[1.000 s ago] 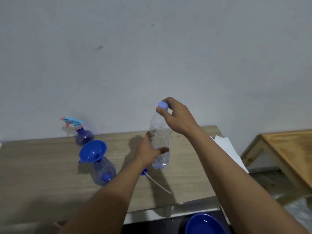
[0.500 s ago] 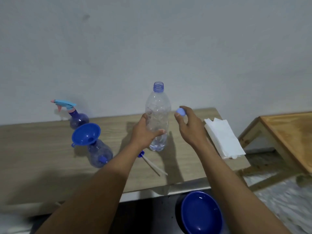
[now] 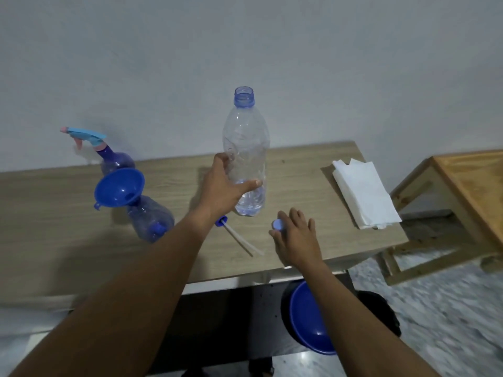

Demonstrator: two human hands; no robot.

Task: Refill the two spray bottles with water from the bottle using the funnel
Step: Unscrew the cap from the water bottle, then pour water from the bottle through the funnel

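A clear water bottle [image 3: 246, 137] stands uncapped and upright at the middle of the wooden table [image 3: 54, 213], with a little water at its bottom. My left hand [image 3: 223, 191] grips its lower half. My right hand [image 3: 296, 240] is low over the table in front of the bottle, pinching the blue bottle cap [image 3: 279, 225] at its fingertips. A blue funnel [image 3: 118, 187] sits tilted in the neck of a headless spray bottle [image 3: 148, 219] at the left. Behind that one stands a second spray bottle [image 3: 114, 160] with its blue trigger head on.
A loose spray tube with a blue collar [image 3: 239, 239] lies between my arms. Folded white tissues [image 3: 364, 194] rest at the table's right end. A blue bowl [image 3: 307, 322] sits below the front edge. A second wooden table [image 3: 468, 180] stands at the right.
My right hand unscrewed the cap from the bottle top and carried it down to the table surface in front of the bottle. My left hand kept hold of the bottle.
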